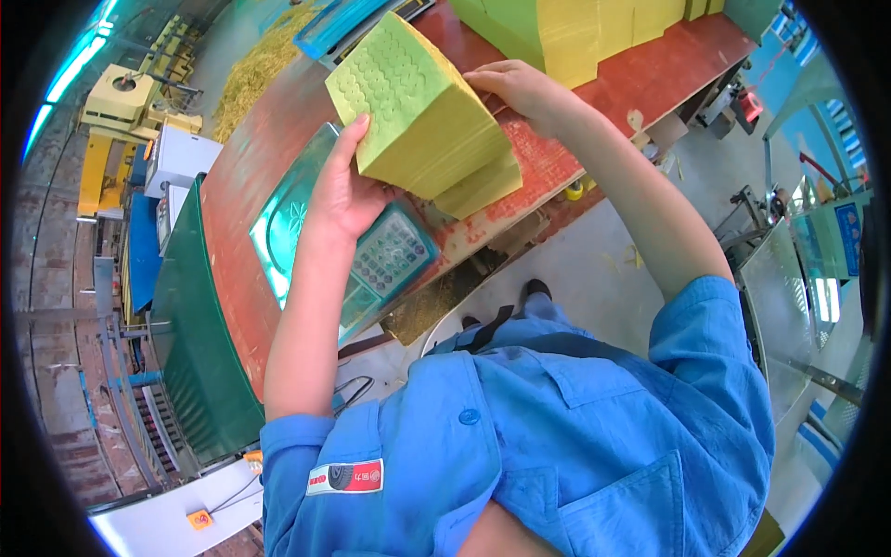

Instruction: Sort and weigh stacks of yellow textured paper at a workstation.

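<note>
A thick stack of yellow paper [436, 139], its top sheet embossed with rows of curved marks, is tilted above the red table. My left hand [343, 190] grips its near left corner, thumb on the top face and fingers curled underneath. On the opposite side my right hand [524, 91] holds the far right edge with bent fingers, their tips partly hidden by the stack. Some layers [483, 188] jut out at the lower right of the stack. Below my left hand sits a teal scale with a keypad [394, 252] and a clear, shiny platform [278, 237].
Larger piles of yellow paper [594, 42] stand on the worn red table [243, 200] at the far right. A blue tray [339, 28] lies at the far edge. Yellow scraps [264, 65] heap beyond. Machinery [121, 97] stands left, a dark green panel [200, 343] nearer.
</note>
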### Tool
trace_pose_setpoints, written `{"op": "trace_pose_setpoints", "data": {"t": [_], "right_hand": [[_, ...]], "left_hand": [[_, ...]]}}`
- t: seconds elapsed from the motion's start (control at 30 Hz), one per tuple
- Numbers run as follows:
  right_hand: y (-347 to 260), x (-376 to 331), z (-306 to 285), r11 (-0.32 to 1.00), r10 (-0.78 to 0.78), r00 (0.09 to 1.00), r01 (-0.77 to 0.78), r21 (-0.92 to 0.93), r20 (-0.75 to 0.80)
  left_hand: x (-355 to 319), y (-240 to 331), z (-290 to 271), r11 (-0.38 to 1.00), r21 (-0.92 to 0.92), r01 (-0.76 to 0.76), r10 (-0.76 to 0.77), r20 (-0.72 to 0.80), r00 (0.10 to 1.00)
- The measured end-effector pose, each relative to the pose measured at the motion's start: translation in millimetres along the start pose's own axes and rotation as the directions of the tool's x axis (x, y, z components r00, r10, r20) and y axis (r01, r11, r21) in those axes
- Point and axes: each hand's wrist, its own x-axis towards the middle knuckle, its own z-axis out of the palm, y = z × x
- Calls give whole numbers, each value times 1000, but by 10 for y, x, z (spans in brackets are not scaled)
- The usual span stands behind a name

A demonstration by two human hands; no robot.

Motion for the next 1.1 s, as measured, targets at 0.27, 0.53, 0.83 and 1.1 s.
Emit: {"op": "trace_pose_setpoints", "data": {"t": [0.27,0.53,0.83,1.1], "right_hand": [[159,69,-135,998,55,997,-53,-35,50],[249,73,-161,997,71,996,-70,-28,55],[179,129,-96,999,11,996,-6,-51,91],[-107,-482,284,977,-158,984,143,157,84]], "left_hand": [[80,-98,139,998,59,-30,36,-106,994],[150,-178,76,998,64,-14,21,-107,994],[111,-148,30,998,35,-51,55,-133,990],[-438,-161,-184,968,-65,-243,240,-58,969]]}}
